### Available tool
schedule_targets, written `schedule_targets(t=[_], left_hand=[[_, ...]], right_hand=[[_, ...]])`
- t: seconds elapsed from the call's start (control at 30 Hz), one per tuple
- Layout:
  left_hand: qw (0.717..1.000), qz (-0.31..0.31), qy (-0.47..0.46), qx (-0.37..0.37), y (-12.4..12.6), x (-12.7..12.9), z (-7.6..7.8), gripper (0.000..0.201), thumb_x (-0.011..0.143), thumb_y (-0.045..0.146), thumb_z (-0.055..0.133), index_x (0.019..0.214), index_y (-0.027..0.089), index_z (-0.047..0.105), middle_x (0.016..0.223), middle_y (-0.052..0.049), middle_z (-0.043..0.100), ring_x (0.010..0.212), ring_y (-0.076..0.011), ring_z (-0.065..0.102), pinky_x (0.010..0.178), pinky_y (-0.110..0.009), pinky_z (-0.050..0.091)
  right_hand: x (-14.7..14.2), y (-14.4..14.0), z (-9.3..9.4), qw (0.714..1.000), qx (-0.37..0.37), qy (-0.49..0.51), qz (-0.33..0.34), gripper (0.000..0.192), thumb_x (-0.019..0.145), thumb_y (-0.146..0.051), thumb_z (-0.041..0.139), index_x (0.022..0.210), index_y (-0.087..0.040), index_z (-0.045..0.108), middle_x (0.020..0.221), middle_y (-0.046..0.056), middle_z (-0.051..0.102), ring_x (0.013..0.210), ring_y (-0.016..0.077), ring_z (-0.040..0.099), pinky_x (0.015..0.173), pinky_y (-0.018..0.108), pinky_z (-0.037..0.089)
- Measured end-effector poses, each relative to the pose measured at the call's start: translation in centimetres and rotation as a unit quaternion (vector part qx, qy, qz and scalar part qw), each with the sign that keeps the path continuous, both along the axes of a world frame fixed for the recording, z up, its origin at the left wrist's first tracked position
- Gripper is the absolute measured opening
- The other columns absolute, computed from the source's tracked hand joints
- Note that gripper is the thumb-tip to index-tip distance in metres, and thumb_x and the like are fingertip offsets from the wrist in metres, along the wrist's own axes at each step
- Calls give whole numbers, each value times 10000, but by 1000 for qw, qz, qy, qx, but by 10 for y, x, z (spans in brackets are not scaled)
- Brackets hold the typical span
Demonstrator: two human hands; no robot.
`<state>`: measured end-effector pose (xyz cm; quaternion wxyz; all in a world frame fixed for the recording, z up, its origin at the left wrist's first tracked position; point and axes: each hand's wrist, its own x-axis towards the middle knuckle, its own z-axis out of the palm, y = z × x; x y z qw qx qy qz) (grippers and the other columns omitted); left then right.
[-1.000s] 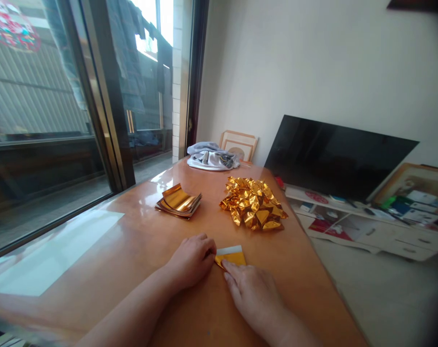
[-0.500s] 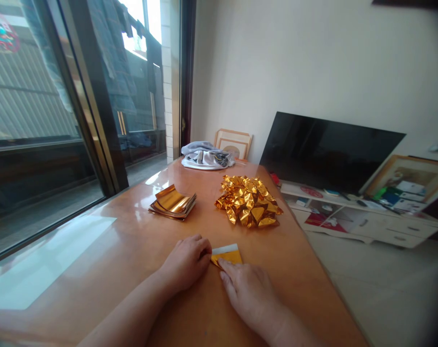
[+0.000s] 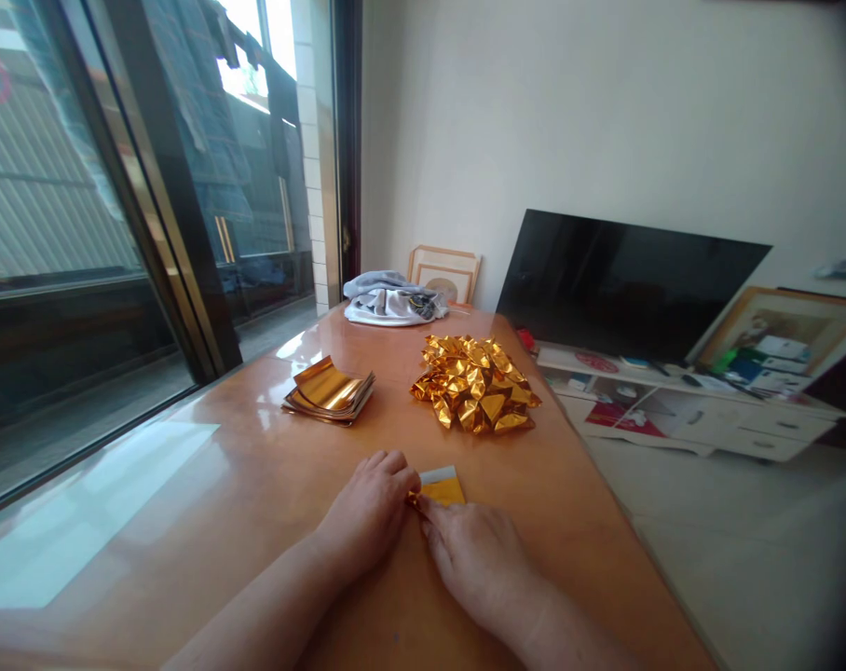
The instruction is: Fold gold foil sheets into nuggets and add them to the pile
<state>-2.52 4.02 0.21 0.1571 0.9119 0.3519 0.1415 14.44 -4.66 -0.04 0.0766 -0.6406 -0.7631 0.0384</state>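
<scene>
A sheet of gold foil paper [image 3: 445, 488] with a pale strip along its far edge lies on the table in front of me. My left hand [image 3: 375, 499] has its fingers curled onto the sheet's left corner. From the right, my right hand [image 3: 475, 554] pinches the near edge, where the foil is creased; the fingertips of both hands almost meet and partly hide the fold. Beyond my left hand sits a stack of gold foil sheets [image 3: 331, 391]. A heap of folded gold foil pieces [image 3: 475, 384] lies past my right hand.
The glossy wooden table [image 3: 269, 503] runs away from me toward the wall. A bundle in a pale bag [image 3: 391, 300] rests at its far end. Glass sliding doors [image 3: 150, 186] stand to the left. At the right are a television [image 3: 625, 284] and a low white cabinet [image 3: 709, 424].
My left hand has moved slightly right over the sheet's left corner. The near left edge is more folded and creased between the fingertips. The view has shifted a little.
</scene>
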Motion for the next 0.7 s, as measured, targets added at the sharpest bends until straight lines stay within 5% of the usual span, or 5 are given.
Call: schedule_targets(t=[0.43,0.7], left_hand=[[999,-26,-20,-6,5,1,-8,279,859,87,482,930,233,708,968,-61,641,942,-217,602,851,-316,444],[999,-26,-26,-5,6,-1,-9,270,856,90,502,939,241,710,981,-46,656,959,-211,617,860,-310,433]], right_hand=[[10,-7,16,998,-21,52,9,435,958,-337,578,1393,-338,567,1049,48,776,929,256,728,795,322,492],[6,-10,20,999,-29,-20,24,377,977,-395,548,1342,-336,621,970,66,756,849,261,712,734,335,491]])
